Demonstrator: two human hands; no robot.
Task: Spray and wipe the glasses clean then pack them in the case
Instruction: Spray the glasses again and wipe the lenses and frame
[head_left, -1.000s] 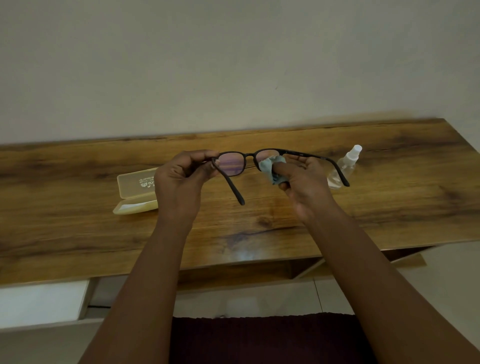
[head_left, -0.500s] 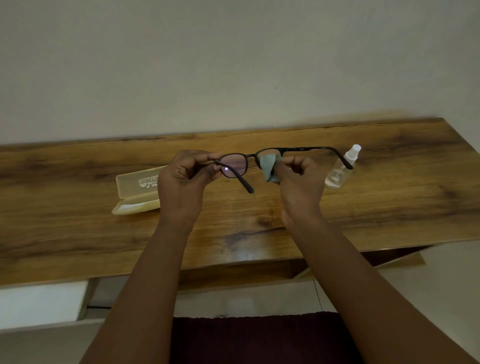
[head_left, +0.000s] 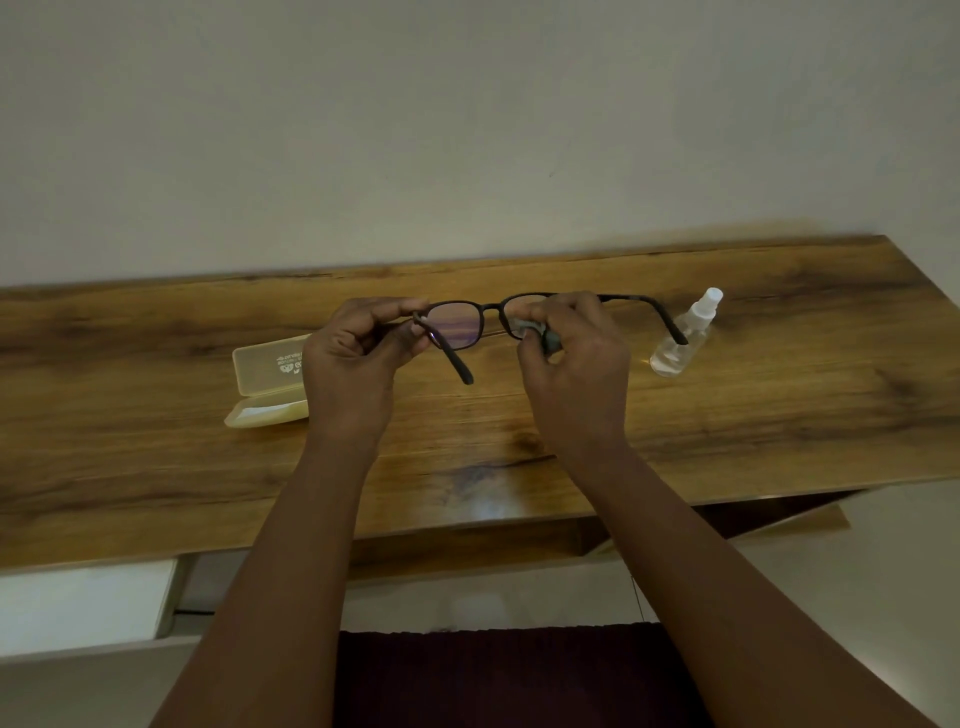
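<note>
Glasses (head_left: 457, 325) held, case (head_left: 270, 374) print seemingly illegible

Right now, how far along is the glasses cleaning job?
Midway. Spraying looks finished: the spray bottle stands on the table. In hand: the left hand holds the glasses while the right hand rubs a lens with the cloth. Left: packing into the open case.

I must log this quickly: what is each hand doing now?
Left hand: grips the glasses at the hinge.
Right hand: pinches the cloth on a lens.
</note>
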